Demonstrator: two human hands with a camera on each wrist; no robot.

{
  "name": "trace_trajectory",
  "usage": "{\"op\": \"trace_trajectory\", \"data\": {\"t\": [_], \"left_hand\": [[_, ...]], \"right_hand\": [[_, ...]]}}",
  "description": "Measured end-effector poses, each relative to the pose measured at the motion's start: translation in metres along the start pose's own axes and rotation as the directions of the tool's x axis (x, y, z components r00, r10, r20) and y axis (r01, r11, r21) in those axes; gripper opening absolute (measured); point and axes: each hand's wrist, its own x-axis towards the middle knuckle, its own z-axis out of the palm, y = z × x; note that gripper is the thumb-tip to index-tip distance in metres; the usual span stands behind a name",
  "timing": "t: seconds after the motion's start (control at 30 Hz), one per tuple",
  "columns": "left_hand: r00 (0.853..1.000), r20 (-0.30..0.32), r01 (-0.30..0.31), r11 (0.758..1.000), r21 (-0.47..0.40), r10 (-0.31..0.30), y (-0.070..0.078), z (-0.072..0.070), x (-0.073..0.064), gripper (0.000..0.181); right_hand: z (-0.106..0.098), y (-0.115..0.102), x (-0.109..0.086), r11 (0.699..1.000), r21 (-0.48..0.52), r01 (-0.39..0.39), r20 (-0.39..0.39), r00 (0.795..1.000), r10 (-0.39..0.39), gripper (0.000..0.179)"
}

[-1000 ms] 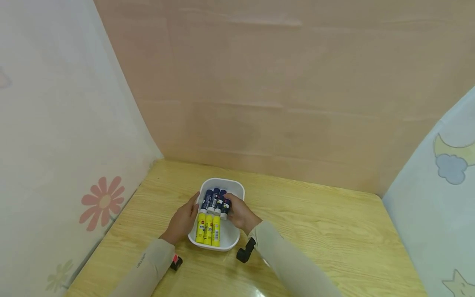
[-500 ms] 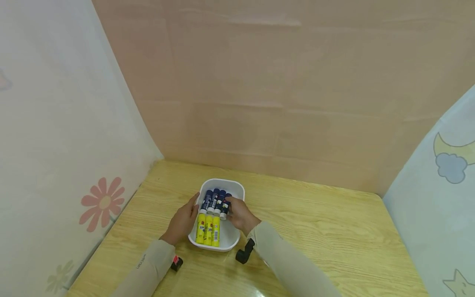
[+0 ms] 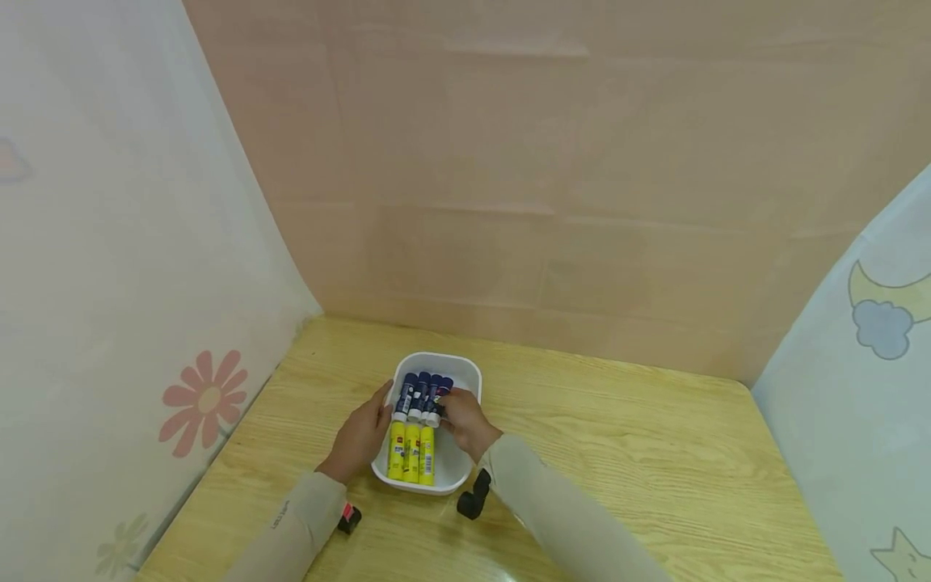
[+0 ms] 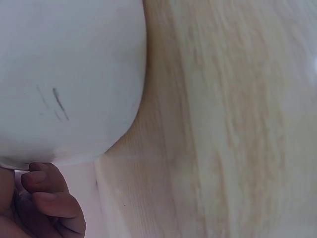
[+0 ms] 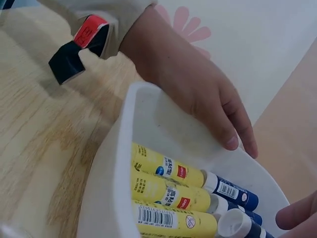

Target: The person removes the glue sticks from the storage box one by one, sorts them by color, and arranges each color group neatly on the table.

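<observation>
A white plastic tub (image 3: pixel 452 467) stands on the table with two rows of glue sticks in it. Three yellow glue sticks (image 3: pixel 411 454) lie side by side in the near row, and several dark blue glue sticks (image 3: pixel 418 396) with white ends form the far row. My left hand (image 3: pixel 359 436) grips the tub's left rim; in the right wrist view its thumb (image 5: pixel 225 134) is inside the wall. With my right hand (image 3: pixel 465 420) inside the tub, I pinch the rightmost blue glue stick (image 5: pixel 237 224), which is raised at its white end and overlaps its neighbour.
The wooden table (image 3: pixel 625 453) extends to the right of the tub. A flower-printed white sheet (image 3: pixel 145 283) hangs at the left, and a brown paper-like backdrop (image 3: pixel 509 202) rises behind the table's far edge.
My right hand has shifted slightly left with the rightmost blue glue stick, whose white end now sits against its neighbour. My left hand keeps its grip on the tub.
</observation>
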Motion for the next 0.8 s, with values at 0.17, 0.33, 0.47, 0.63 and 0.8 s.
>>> {"op": "trace_trajectory", "data": {"t": [0.17, 0.33, 0.47, 0.63, 0.8], "left_hand": [[1.0, -0.002, -0.02, 1.0, -0.003, 0.02, 0.0, -0.002, -0.001, 0.053], [1.0, -0.003, -0.005, 1.0, -0.01, 0.005, -0.001, 0.0, -0.001, 0.054], [1.0, -0.002, -0.003, 1.0, -0.009, 0.002, -0.003, 0.002, 0.001, 0.054], [1.0, -0.011, -0.002, 1.0, 0.006, 0.002, -0.006, 0.005, 0.003, 0.053], [1.0, -0.017, -0.003, 1.0, 0.011, 0.003, -0.007, 0.004, 0.003, 0.053]], "right_hand": [[0.005, 0.002, 0.005, 1.0, -0.005, 0.001, -0.047, 0.999, -0.001, 0.053], [0.006, 0.004, 0.01, 1.0, -0.01, 0.009, -0.055, 0.998, -0.01, 0.05], [0.006, 0.005, 0.011, 1.0, -0.028, -0.003, -0.08, 0.997, 0.001, 0.052], [0.006, 0.006, 0.012, 0.999, -0.045, -0.02, -0.074, 0.997, 0.016, 0.052], [0.006, 0.006, 0.014, 0.999, -0.014, -0.032, -0.047, 0.998, 0.032, 0.054]]}}
